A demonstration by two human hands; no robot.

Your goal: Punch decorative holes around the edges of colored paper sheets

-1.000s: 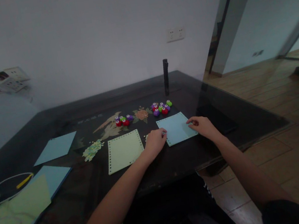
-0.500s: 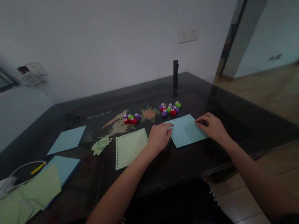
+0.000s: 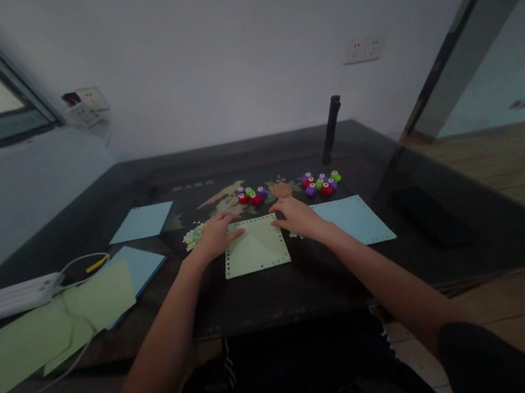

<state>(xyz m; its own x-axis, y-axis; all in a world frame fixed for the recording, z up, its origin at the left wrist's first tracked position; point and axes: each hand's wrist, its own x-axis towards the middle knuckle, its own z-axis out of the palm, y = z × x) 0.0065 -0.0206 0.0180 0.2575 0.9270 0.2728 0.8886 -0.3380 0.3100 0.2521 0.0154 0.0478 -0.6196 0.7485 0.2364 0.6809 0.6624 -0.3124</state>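
A pale green sheet [image 3: 257, 248] with holes along its edges lies flat on the dark table. My left hand [image 3: 216, 235] is at its upper left corner, thumb on the paper and fingers stretched out beyond the edge. At the upper right corner is my right hand [image 3: 299, 217], its thumb and fingers apart at the sheet's edge. Both hands are open. Right beside, a light blue sheet [image 3: 355, 219] with holes lies flat, partly behind my right wrist. Behind the sheets sit two groups of small red, green and purple eye-topped pieces, one on the left [image 3: 253, 195] and one on the right [image 3: 321, 185].
A black upright object [image 3: 331, 130] stands at the back right, and a dark flat object [image 3: 431, 217] lies at the right. On the left are a blue sheet [image 3: 142, 222], green sheets [image 3: 61, 320], a white power strip [image 3: 11, 300] and a yellow item [image 3: 96, 264] among cables.
Both hands have moved left from the blue sheet to the upper corners of the green one. The green sheet now sits straighter. The view has shifted left.
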